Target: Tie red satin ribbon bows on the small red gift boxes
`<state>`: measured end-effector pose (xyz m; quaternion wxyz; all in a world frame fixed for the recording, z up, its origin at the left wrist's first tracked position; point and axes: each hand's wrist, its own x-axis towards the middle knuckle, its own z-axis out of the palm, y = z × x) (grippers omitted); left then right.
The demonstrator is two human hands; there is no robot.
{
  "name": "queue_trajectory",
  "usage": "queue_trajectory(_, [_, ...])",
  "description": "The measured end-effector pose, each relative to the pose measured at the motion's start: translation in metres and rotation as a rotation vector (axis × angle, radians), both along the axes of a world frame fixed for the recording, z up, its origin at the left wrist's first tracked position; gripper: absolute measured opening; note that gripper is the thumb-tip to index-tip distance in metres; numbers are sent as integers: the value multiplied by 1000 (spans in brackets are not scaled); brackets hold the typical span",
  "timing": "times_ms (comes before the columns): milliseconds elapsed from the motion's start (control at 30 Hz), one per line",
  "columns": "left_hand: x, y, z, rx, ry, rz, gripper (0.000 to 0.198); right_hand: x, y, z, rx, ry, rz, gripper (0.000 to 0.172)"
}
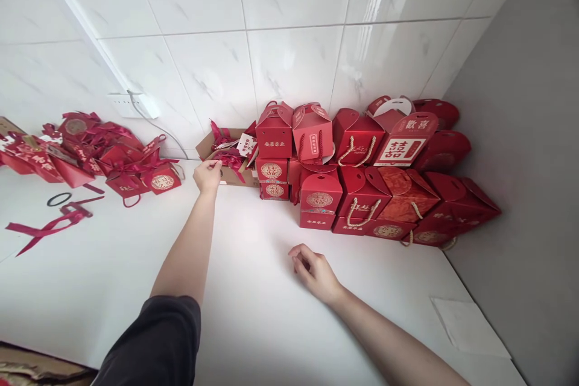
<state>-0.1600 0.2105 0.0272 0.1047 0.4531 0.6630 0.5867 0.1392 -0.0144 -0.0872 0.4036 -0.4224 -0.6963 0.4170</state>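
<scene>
My left hand (208, 176) reaches to the front left corner of an open cardboard box (237, 178) by the wall. Its fingers are pinched together at the magenta ribbons (231, 160) in the box; what they hold, if anything, is too small to name. White printed tags (245, 145) lie among the ribbons. My right hand (313, 269) hovers low over the white table (253, 313), fingers curled, thumb near the index finger, nothing visible in them. Behind it stand stacked red gift boxes (320, 200), the hand apart from them.
Red boxes with ribbons (129, 172) pile up at the left. Near them lie a black ring (60, 199) and a loose magenta ribbon (45, 230). A cable hangs from a wall socket (133, 106). A grey wall (520, 132) bounds the right side.
</scene>
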Motion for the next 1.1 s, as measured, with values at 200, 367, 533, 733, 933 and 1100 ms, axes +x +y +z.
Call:
queue_trajectory(200, [7,-23,35,104,-118,-229,26,0,0,0,-11,16,9,16])
queue_trajectory(367, [27,-60,83,317,-237,-452,19,1,-2,0,-31,42,8,16])
queue_trajectory(533, [59,-122,127,563,-291,-762,17,0,-3,-1,-72,82,-6,16])
queue_trajectory(733, [81,-175,122,323,-276,-845,15,7,3,15,-125,144,-40,21])
queue_trajectory(933, [86,-202,110,128,-84,-969,9,9,13,86,-58,242,-77,22])
queue_trajectory(1100, [102,-208,113,-309,311,-1171,10,-11,6,144,-167,457,375,29])
